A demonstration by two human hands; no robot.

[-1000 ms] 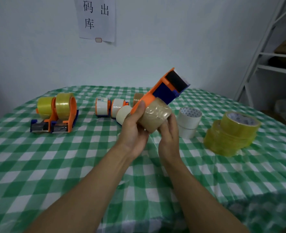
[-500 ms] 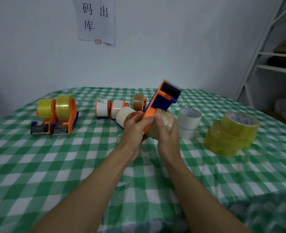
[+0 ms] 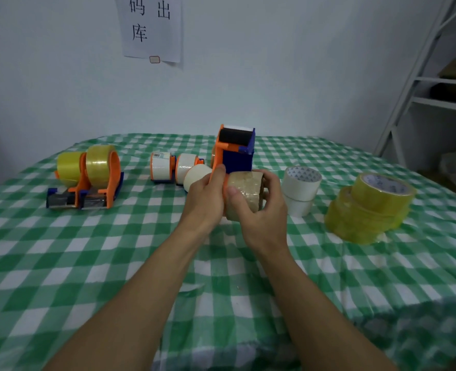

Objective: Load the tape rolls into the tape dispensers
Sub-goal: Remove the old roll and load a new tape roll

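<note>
Head view: left hand (image 3: 204, 199) grips the dispenser (image 3: 235, 153); right hand (image 3: 264, 212) curls fingers round the tape roll (image 3: 244, 188), axis left-right, touching the dispenser's right side.

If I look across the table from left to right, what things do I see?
Two dispensers with yellow tape → two dispensers with white tape → left hand gripping the orange dispenser → brown tape roll, held by the right hand → white rolls → yellow rolls.

Pale wall (image 3: 288, 62), white shelving (image 3: 419, 81)
</note>
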